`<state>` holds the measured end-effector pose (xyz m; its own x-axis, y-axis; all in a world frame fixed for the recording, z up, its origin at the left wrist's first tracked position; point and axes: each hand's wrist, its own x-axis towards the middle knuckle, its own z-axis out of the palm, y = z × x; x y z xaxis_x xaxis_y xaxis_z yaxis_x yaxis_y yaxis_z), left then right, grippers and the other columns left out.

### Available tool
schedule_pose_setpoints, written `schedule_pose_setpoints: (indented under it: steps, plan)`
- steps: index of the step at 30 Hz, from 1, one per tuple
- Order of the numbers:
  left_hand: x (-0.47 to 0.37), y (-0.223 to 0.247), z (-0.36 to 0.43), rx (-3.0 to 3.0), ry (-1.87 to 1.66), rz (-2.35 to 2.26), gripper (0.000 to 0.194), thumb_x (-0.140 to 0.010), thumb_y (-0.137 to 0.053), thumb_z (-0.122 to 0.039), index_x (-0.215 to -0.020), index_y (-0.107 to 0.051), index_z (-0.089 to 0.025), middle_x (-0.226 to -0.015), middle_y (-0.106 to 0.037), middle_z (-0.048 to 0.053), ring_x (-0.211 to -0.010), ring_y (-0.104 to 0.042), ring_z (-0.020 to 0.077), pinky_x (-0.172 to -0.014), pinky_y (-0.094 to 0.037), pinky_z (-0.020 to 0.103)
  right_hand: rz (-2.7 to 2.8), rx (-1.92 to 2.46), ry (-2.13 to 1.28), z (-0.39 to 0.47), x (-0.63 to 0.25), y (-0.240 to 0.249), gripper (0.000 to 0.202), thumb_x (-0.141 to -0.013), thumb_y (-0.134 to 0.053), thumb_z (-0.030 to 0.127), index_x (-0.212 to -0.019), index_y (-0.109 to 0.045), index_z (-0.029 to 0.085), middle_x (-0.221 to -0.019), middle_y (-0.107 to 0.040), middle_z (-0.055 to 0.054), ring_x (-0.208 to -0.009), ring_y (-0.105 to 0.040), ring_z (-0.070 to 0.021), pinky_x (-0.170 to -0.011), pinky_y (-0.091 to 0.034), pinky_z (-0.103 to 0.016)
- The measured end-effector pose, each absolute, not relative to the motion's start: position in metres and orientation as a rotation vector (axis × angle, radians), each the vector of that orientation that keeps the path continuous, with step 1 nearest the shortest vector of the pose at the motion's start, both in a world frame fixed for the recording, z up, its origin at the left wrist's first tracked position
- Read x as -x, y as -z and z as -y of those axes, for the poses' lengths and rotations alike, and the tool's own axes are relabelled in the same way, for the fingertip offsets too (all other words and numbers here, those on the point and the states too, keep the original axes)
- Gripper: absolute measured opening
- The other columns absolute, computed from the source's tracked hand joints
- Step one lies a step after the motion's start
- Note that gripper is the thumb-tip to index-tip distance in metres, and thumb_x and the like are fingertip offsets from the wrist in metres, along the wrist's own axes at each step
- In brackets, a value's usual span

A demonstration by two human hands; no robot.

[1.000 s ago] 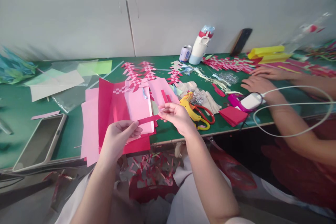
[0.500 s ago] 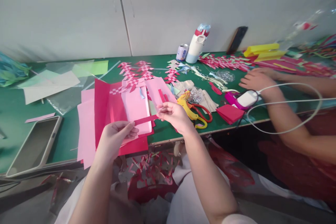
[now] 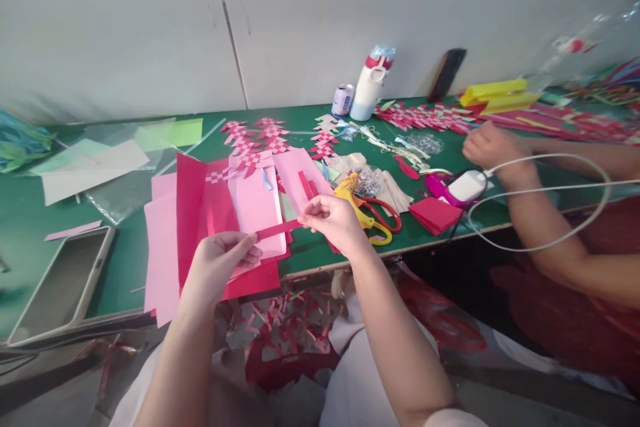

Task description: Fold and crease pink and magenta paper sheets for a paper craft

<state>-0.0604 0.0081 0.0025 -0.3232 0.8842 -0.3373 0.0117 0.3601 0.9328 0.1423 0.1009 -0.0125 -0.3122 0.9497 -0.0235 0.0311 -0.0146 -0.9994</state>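
Note:
A narrow red paper strip (image 3: 278,229) is stretched between my two hands. My left hand (image 3: 223,255) pinches its left end between thumb and fingers. At the other end, my right hand (image 3: 331,219) closes on it with thumb and fingertips. Beneath and behind the strip lie a red folded sheet (image 3: 191,207) and pink paper (image 3: 255,203). Another pink sheet (image 3: 293,170) with short red strips on it sits just beyond my right hand. Yellow-handled scissors (image 3: 370,213) rest to the right of that hand.
Woven pink-and-red paper pieces (image 3: 273,133) lie toward the wall, near a can (image 3: 343,100) and a white bottle (image 3: 369,90). A phone (image 3: 63,283) is at left. A co-worker's hand (image 3: 493,145) and a looped white cable (image 3: 537,250) are at right.
My hands keep the same grip on the red strip, with little movement. The whole view has shifted slightly. The co-worker's hands at right have moved a little.

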Motion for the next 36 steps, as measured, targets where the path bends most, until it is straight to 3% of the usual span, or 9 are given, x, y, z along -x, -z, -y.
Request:
schedule_pose_setpoints:
  steps: [6, 14, 19, 22, 26, 32, 36]
  plan:
    - [0.045, -0.009, -0.016, -0.904, -1.174, -1.759, 0.030, -0.067, -0.074, -0.044, -0.070, -0.071, -0.014, -0.063, -0.070, 0.005, -0.055, -0.063, 0.0131, -0.058, -0.055, 0.024, 1.470, 1.149, -1.034, -0.114, -0.164, 0.015, 0.024, -0.079, -0.064, 0.035, -0.095, -0.067, 0.018, -0.088, -0.072, -0.007, -0.080, -0.069, -0.0191, -0.080, -0.055, -0.035]
    - [0.039, -0.009, -0.029, -1.056, -1.100, -1.840, 0.035, -0.070, -0.068, -0.052, -0.076, -0.069, -0.017, -0.066, -0.069, 0.005, -0.059, -0.062, 0.0159, -0.060, -0.052, 0.026, 1.716, 1.440, -0.683, -0.107, -0.168, -0.003, 0.012, -0.082, -0.059, 0.024, -0.089, -0.068, 0.020, -0.084, -0.072, -0.006, -0.077, -0.067, -0.0219, -0.075, -0.051, -0.037]
    - [0.043, -0.011, -0.038, -1.286, -0.736, -2.308, 0.032, -0.072, -0.062, -0.053, -0.081, -0.070, -0.024, -0.075, -0.073, 0.007, -0.074, -0.065, 0.0288, -0.061, -0.047, 0.036, 2.086, 1.643, -0.481, -0.093, -0.156, -0.003, 0.017, -0.080, -0.066, 0.022, -0.096, -0.066, 0.016, -0.093, -0.069, -0.013, -0.090, -0.064, -0.0280, -0.076, -0.048, -0.038]
    - [0.040, -0.012, -0.043, -1.402, -0.555, -2.541, 0.037, -0.074, -0.058, -0.050, -0.095, -0.071, -0.023, -0.079, -0.073, 0.010, -0.076, -0.063, 0.0337, -0.064, -0.044, 0.040, 2.209, 1.780, -0.436, -0.084, -0.149, -0.006, 0.022, -0.081, -0.066, 0.023, -0.100, -0.064, 0.012, -0.099, -0.066, -0.016, -0.095, -0.063, -0.0294, -0.076, -0.048, -0.036]
    - [0.029, -0.015, -0.046, -1.364, -0.533, -2.735, 0.039, -0.081, -0.049, -0.043, -0.111, -0.064, -0.022, -0.085, -0.071, 0.009, -0.077, -0.061, 0.0303, -0.066, -0.041, 0.038, 2.272, 1.891, -0.438, -0.080, -0.146, -0.014, 0.018, -0.084, -0.059, 0.016, -0.102, -0.062, 0.009, -0.098, -0.066, -0.014, -0.093, -0.064, -0.0270, -0.071, -0.049, -0.032]
    - [0.015, -0.012, -0.052, -1.436, -0.736, -2.522, 0.028, -0.081, -0.049, -0.042, -0.088, -0.069, -0.024, -0.070, -0.065, 0.002, -0.061, -0.056, 0.0181, -0.056, -0.036, 0.028, 2.292, 1.936, -0.436, -0.083, -0.145, -0.013, 0.021, -0.085, -0.051, 0.008, -0.103, -0.060, 0.009, -0.098, -0.067, -0.014, -0.092, -0.066, -0.0259, -0.069, -0.051, -0.031]
    - [0.010, -0.001, -0.058, -1.459, -0.763, -2.342, 0.030, -0.080, -0.051, -0.044, -0.089, -0.070, -0.024, -0.069, -0.066, 0.001, -0.065, -0.059, 0.0176, -0.056, -0.038, 0.026, 2.274, 1.942, -0.423, -0.084, -0.144, -0.009, 0.020, -0.084, -0.050, 0.007, -0.101, -0.061, 0.010, -0.096, -0.067, -0.015, -0.091, -0.067, -0.0257, -0.067, -0.050, -0.029]
